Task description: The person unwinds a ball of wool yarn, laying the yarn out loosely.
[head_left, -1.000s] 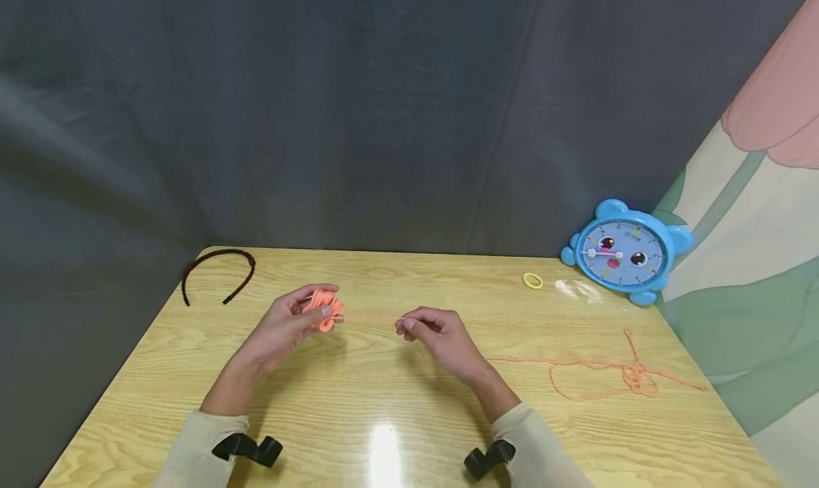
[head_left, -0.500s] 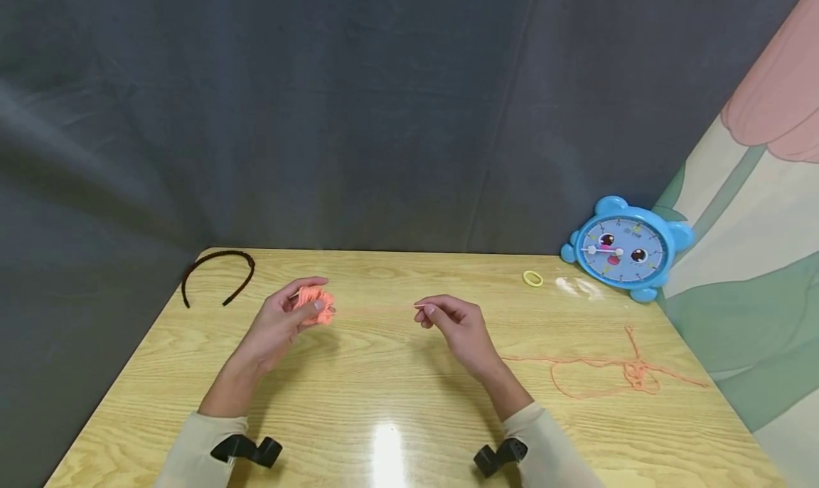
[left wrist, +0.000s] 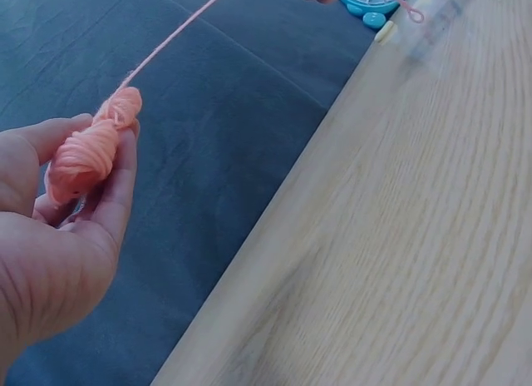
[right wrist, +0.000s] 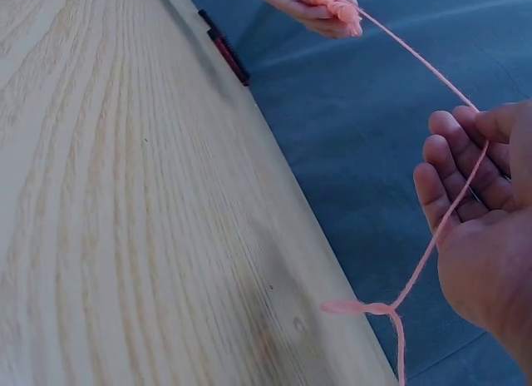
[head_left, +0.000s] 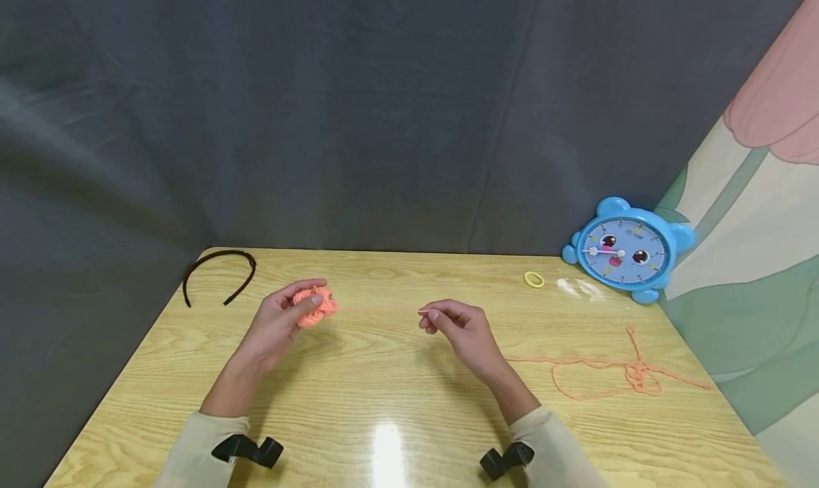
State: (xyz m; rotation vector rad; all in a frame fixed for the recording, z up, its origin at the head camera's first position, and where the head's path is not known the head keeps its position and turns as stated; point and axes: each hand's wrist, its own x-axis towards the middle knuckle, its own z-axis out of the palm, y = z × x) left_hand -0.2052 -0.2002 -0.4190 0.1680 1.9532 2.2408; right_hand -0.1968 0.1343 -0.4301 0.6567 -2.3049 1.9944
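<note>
Your right hand has gone farther to the right since one second ago, and your left hand has shifted a little to the left, so the gap between them is wider. With the left hand you hold the coral yarn bundle between thumb and fingers, above the counter. With the right hand you pinch the strand, which runs straight from the bundle and then passes down across your palm. More loose yarn lies tangled on the counter at your right. Farther out, a black headband lies at the left, a yellow ring at the right, and beside it a blue clock leans near the corner.
</note>
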